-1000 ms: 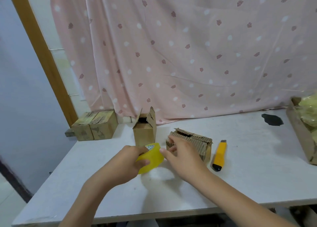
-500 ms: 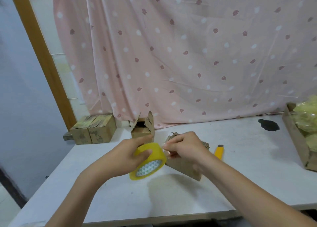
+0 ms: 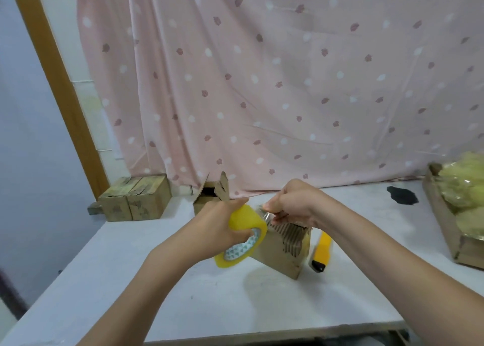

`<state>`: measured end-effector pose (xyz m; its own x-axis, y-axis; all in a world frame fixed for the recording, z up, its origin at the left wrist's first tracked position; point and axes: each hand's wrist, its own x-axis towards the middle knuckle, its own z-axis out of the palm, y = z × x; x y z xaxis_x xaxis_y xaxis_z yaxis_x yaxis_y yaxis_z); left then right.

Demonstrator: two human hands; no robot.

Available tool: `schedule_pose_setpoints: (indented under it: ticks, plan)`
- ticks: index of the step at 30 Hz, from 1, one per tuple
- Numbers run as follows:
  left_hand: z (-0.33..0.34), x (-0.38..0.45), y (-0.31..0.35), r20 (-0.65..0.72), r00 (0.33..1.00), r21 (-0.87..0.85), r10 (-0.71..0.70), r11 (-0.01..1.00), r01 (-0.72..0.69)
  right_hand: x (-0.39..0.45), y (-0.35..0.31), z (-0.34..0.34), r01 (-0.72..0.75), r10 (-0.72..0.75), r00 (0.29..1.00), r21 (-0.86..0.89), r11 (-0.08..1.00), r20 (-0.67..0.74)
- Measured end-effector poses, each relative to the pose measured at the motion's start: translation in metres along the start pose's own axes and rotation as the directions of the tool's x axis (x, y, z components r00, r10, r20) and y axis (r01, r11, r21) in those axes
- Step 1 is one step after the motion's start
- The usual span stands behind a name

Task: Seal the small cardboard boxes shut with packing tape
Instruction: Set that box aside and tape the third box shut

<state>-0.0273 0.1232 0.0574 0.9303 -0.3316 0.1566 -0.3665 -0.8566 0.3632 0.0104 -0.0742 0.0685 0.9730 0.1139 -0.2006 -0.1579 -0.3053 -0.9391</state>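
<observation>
Above the white table (image 3: 262, 301), the left hand (image 3: 217, 228) is gripping the yellow tape roll (image 3: 242, 237) while the right hand (image 3: 293, 201) is pinching its loose tape end just over the torn cardboard box (image 3: 281, 251), which is sitting mid-table with bare tabletop toward the near edge.

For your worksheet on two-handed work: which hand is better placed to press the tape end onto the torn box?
Probably the right hand: it pinches the free tape end directly above the torn cardboard box, while the left hand grips the yellow tape roll.
</observation>
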Motion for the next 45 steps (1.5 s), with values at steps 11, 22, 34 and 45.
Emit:
schedule_pose_setpoints:
  ticks: [11,22,34,45]
  plan:
    - [0.001,0.001,-0.012,-0.045,0.999,-0.091,-0.018,0.996,0.014,0.019,-0.008,-0.022,0.045,-0.056,0.995,-0.128,0.991,-0.079]
    - [0.006,0.018,0.003,-0.042,0.997,-0.042,-0.058,0.998,0.056,0.038,-0.01,-0.044,-0.095,0.1,0.995,-0.254,0.963,0.006]
    - [-0.001,0.041,0.009,0.138,0.989,0.041,-0.049,0.998,0.044,0.054,-0.006,-0.05,-0.121,0.119,0.993,-0.287,0.95,-0.022]
    - [-0.004,0.053,0.009,0.194,0.981,0.124,-0.028,0.992,0.004,0.062,0.003,-0.061,-0.186,0.19,0.982,-0.26,0.947,-0.01]
